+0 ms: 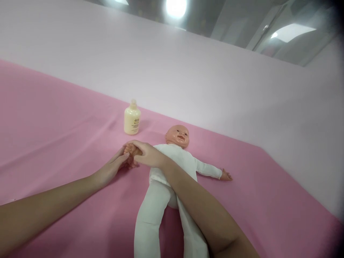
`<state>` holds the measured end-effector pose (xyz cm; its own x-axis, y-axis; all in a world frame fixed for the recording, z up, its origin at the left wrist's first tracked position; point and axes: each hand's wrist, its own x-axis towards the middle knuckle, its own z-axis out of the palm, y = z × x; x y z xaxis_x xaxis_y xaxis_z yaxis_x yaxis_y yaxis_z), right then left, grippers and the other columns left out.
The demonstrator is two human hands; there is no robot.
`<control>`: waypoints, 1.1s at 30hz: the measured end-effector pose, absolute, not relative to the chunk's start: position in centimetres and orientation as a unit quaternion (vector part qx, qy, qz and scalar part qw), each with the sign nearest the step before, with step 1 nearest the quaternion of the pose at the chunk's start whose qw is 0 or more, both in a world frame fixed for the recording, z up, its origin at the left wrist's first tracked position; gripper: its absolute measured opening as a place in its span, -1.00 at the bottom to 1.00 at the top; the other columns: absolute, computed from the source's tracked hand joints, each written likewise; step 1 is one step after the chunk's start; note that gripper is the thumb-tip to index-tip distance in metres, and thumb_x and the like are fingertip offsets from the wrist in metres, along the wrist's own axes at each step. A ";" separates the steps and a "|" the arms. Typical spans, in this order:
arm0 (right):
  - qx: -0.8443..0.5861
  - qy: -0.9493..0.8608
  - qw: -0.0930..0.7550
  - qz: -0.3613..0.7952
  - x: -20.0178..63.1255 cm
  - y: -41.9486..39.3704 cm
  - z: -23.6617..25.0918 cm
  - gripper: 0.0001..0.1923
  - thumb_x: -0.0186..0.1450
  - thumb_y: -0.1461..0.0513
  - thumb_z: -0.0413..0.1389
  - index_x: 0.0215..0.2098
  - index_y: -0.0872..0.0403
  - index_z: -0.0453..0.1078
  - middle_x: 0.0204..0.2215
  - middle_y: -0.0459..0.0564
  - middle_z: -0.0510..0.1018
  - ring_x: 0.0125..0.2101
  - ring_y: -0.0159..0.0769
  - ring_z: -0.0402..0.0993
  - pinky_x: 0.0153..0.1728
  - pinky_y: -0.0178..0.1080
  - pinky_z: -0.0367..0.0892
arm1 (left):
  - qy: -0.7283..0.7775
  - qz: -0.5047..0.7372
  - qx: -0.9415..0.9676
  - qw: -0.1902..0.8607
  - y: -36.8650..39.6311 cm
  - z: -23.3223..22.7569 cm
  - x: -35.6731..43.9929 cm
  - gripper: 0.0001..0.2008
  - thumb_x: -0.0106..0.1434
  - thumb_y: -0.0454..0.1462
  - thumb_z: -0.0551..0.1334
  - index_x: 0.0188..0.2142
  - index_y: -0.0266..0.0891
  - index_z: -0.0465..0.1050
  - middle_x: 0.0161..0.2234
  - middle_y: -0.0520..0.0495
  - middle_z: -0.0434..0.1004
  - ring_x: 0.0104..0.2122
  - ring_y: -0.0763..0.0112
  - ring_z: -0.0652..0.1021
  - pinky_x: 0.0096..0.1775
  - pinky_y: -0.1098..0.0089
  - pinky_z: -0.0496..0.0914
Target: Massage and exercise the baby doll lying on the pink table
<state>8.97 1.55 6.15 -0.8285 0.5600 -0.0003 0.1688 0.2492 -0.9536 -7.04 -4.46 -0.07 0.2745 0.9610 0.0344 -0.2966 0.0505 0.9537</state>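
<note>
The left hand (116, 166) and right hand (147, 154) curl fingers loosely around the baby doll's hand (130, 149); light, even pressure seems best.

You are seeing a baby doll (185, 157) whose head (177, 135) is gleaming like smooth, glossy plastic, its outstretched hand (226, 175) looking plastic too, while its suit (154, 204) is showing matt, lightly wrinkled cloth. The lotion bottle (132, 120) is shining like smooth plastic. Beneath them, you are seeing a sheet (88, 132) looking like matt cloth, creasing softly.
</note>
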 end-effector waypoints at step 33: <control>-0.264 -0.813 0.323 0.407 9.0 1.5 7.1 -0.81 0.39 0.22 -0.11 -0.09 0.03 0.28 -0.15 -0.03 0.39 -0.09 -0.36 0.33 0.00 -0.24 0.22 | 0.367 0.447 0.541 0.610 -4.4 0.4 -6.8 -0.54 0.31 0.09 0.10 -0.27 -0.24 0.53 -0.28 -0.17 0.54 -0.23 0.22 0.49 -0.09 0.21 0.32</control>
<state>9.02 1.48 7.07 -0.6524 0.6915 0.3102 0.1662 0.5299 -0.8316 -6.78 -4.45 0.42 0.3301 0.9432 0.0365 -0.1479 0.0136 0.9889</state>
